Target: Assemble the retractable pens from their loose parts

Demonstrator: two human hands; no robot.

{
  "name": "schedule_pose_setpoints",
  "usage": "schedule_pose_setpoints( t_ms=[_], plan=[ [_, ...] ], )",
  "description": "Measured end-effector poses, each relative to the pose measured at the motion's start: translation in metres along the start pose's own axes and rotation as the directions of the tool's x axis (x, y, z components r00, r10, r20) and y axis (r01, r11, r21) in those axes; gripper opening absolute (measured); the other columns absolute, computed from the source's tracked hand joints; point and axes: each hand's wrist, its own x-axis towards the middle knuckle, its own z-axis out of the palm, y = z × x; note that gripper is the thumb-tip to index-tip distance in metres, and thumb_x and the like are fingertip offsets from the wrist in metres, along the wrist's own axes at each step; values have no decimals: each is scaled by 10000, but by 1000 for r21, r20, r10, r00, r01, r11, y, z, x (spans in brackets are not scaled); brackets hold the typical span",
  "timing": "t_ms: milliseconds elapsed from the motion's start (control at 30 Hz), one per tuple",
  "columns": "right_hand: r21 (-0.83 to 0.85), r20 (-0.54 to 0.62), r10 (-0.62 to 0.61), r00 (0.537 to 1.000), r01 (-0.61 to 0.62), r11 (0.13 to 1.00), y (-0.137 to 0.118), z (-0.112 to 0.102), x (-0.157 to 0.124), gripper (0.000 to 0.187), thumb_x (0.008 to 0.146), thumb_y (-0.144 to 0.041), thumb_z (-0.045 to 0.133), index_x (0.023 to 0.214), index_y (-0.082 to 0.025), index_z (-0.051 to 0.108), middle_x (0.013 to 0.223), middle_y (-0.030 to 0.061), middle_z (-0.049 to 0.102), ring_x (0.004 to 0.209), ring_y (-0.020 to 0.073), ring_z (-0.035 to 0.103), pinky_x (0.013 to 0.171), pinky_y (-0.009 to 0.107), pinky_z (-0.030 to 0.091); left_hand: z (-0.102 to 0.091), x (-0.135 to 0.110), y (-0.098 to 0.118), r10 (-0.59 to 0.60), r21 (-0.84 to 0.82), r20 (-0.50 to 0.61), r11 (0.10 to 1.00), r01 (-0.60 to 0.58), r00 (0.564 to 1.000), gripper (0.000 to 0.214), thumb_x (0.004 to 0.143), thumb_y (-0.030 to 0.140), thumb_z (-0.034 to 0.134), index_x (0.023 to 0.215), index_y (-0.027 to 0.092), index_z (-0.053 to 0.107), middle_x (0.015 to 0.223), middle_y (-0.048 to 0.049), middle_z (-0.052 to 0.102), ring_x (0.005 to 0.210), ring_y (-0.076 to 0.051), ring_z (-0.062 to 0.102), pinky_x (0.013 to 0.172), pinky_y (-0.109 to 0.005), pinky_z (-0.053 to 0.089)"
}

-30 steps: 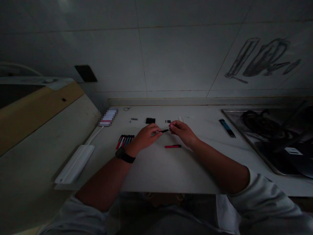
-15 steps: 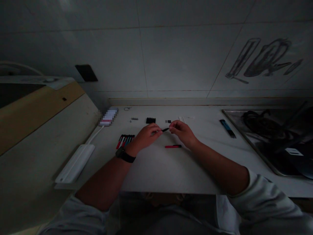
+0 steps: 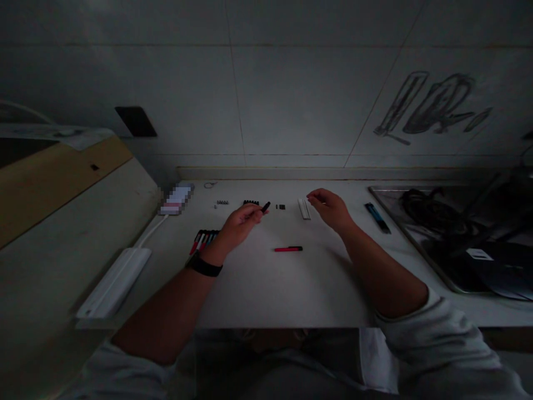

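Between the fingers of my left hand [image 3: 242, 220] is a black pen part [image 3: 265, 207], its upper end tilted to the right. My right hand [image 3: 331, 208] hovers beside several thin white sticks like pen refills [image 3: 304, 209], with thumb and fingers pinched together; whatever they may hold is too small to make out. Small black pieces [image 3: 280, 206] lie between the two hands. Behind my left hand stands a row of black pen parts [image 3: 251, 203], partly covered. A red pen with a black end [image 3: 288, 249] lies nearer the front edge.
Several red, white and blue pens [image 3: 204, 241] lie left of my left wrist. Small springs [image 3: 222, 203] and a wire ring [image 3: 210, 185] are farther back. A phone [image 3: 177, 199] and white power strip [image 3: 114, 283] sit left, a blue pack [image 3: 377, 218] and metal-rimmed tray [image 3: 416, 250] right.
My hands have come apart. The right one moved right to the white sticks, while the left kept the black pen part and tipped it more upright. The camera view shifted slightly.
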Motion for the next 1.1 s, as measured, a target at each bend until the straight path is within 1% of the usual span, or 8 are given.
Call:
schedule_pose_setpoints(
  t_ms=[133,233,400,567,800,900,1000,1100],
  plan=[
    [-401,149,40,988,24,916,23,-7,3,219,930,-271,611,1062,-220,778,1065,80,776,910,210,697,867,344,517,0,1,-4,18,25,-10,1000,-18,1000,263,1004,404,568,972,193,720,1023,-72,677,981,-196,633,924,-355,514],
    [-527,238,78,968,61,848,29,-4,0,261,926,-244,611,1106,-237,800,1111,85,775,922,209,706,848,319,519,1,2,-6,20,44,-4,999,-20,1000,269,1000,411,573,939,192,716,1030,-72,676,1007,-204,636,923,-354,516],
    [-669,298,128,946,111,735,25,-6,-3,224,891,-248,643,1017,-259,828,1098,98,771,941,243,698,813,330,520,1,1,-5,25,63,-1,998,-24,1000,264,1002,394,569,911,186,704,1018,-70,671,983,-195,631,903,-341,506],
    [-680,332,127,935,143,719,19,-12,-4,305,891,-160,612,1082,-284,815,1139,100,755,964,248,691,818,338,512,1,1,-3,25,95,8,995,-26,1000,254,1005,381,562,903,192,698,985,-58,665,959,-190,629,903,-345,505],
    [-702,453,185,872,221,677,12,-23,-8,154,834,-185,695,890,-263,815,1036,116,757,922,263,691,731,328,507,1,2,-3,9,109,6,994,-9,1000,267,1007,389,559,904,191,706,998,-57,678,972,-195,642,914,-353,512],
    [-690,527,189,829,287,664,8,-24,-14,152,845,-163,673,890,-227,804,1041,144,748,923,272,694,730,335,504,2,2,-5,9,124,-3,992,-8,1000,240,1001,372,571,928,196,716,1008,-58,683,981,-197,650,918,-357,520],
    [-612,588,140,797,324,722,0,-19,-19,179,900,-162,606,940,-198,777,1042,147,744,902,262,692,749,339,495,1,1,-7,16,176,-9,984,-14,1000,218,998,357,583,952,195,722,1008,-58,686,984,-196,659,904,-352,532],
    [-458,593,10,805,327,826,-14,-11,-20,175,933,-178,581,994,-216,740,991,99,749,868,233,678,759,321,481,0,0,-8,53,298,-13,953,-46,999,188,990,348,612,1001,202,730,1033,-58,691,966,-194,664,881,-347,538]
  ],
)
